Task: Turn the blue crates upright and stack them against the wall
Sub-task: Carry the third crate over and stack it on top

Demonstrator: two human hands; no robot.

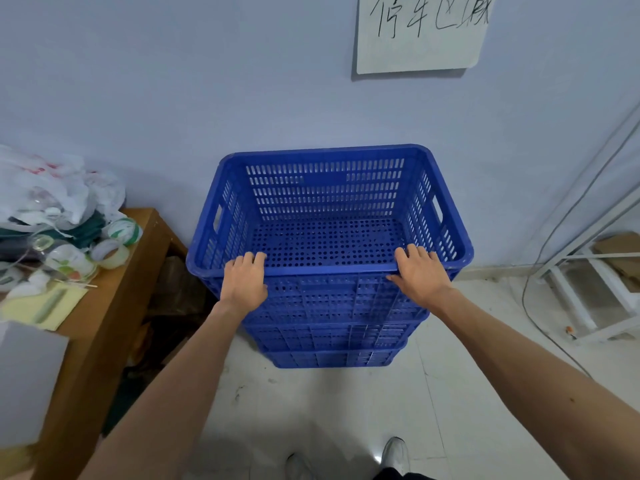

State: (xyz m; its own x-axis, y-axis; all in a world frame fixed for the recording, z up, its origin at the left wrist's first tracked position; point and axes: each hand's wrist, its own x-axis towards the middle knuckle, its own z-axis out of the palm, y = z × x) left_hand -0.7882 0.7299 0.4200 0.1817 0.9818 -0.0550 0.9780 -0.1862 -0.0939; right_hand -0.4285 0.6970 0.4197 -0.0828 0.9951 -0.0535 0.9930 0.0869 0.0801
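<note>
Top blue crate [329, 216] sits upright on the stack by the far wall [173, 81]. Left hand [244, 280] and right hand [420, 277] grip its near rim; push evenly, square it flush.

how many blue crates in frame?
3, nested in one stack by the wall: top crate upright, both hands on its near rim; middle crate; bottom crate on the floor. More could be hidden inside.
</note>
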